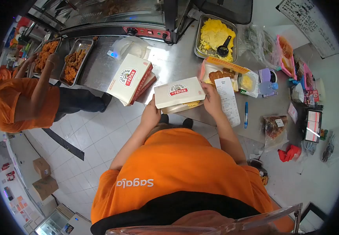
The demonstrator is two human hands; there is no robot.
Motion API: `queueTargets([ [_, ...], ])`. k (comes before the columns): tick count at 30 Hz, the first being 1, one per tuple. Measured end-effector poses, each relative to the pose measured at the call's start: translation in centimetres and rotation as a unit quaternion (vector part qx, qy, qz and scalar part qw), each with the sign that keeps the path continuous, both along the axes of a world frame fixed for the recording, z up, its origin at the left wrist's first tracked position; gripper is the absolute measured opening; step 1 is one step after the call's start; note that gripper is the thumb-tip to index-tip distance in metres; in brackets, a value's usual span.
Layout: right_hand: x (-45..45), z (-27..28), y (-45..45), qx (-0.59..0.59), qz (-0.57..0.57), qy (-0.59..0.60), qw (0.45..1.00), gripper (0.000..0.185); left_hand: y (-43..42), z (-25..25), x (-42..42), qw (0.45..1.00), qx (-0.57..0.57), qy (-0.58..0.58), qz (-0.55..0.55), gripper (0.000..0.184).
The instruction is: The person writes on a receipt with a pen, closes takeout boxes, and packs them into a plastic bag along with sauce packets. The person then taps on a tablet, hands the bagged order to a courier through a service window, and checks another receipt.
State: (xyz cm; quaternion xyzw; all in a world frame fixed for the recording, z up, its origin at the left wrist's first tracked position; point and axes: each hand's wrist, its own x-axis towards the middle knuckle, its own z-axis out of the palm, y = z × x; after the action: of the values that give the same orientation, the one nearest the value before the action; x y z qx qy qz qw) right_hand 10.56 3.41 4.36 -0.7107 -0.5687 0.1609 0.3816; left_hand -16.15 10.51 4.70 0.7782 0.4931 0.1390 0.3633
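Observation:
My left hand [150, 114] grips the left end of a white cardboard food box [179, 92] with a red and black chicken logo. My right hand [213, 100] holds its right end. The box's lid is partly down, and yellow food [193, 103] shows in the gap at the near side. Just beyond my right hand, an open box [205, 71] with an orange inner flap holds pieces of fried chicken [219, 75]. A long printed receipt [227, 102] lies beside that hand. Left of the held box, several closed boxes [128, 78] are stacked.
A metal tray of yellow food [215, 32] with a black scoop [224, 47] stands at the back. A blue pen [246, 114] and a bagged item [276, 127] lie right. At left, a co-worker in orange [24, 103] reaches over trays of fried chicken [75, 62]. A heated cabinet [148, 33] borders the counter.

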Motion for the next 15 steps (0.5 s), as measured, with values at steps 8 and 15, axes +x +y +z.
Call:
queueTargets([
  [8, -2.7, 1.6, -1.3, -0.065, -0.015, 0.048, 0.997, 0.052, 1.8, -1.5, -0.9, 0.985, 0.172, 0.013, 0.021, 0.05],
  [15, -2.7, 0.8, -1.1, -0.019, -0.005, 0.146, 0.989, 0.04, 0.9, -0.5, -0.1, 0.995, 0.078, -0.037, 0.04, 0.053],
])
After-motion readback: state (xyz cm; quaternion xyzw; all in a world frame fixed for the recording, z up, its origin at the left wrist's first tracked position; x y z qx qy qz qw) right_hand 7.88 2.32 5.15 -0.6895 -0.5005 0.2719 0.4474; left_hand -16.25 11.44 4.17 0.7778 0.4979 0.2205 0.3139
